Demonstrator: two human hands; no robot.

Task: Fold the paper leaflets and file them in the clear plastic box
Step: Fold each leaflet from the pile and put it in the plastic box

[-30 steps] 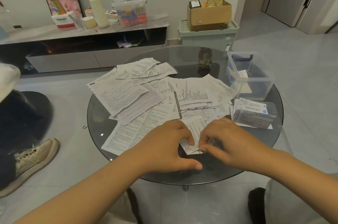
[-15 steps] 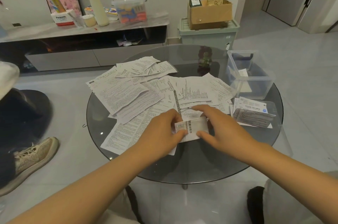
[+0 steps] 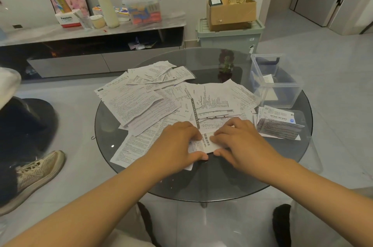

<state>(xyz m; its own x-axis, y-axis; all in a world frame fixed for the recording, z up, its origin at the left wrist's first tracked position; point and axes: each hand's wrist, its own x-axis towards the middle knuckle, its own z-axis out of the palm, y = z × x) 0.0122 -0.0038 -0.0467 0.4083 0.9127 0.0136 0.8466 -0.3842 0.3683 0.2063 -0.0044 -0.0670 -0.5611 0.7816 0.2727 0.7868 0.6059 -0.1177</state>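
Note:
A small folded leaflet (image 3: pixel 206 142) lies on the round glass table (image 3: pixel 218 188) near its front edge. My left hand (image 3: pixel 177 145) grips its left end, thumb under the front edge. My right hand (image 3: pixel 240 141) presses its right part flat, thumb at the front edge. Several unfolded printed leaflets (image 3: pixel 141 103) are spread over the table's middle and left. A stack of folded leaflets (image 3: pixel 278 123) sits at the right. The clear plastic box (image 3: pixel 280 87) stands open at the far right with a bit of paper inside.
Another person's shoe (image 3: pixel 34 174) and dark leg are on the floor at the left. Behind the table run a low cabinet (image 3: pixel 96 30) with boxes and a green bin (image 3: pixel 230 34) bearing a cardboard box.
Both hands folded the leaflet's near part up and away, shifted a little farther onto the table, and now press the folded piece flat.

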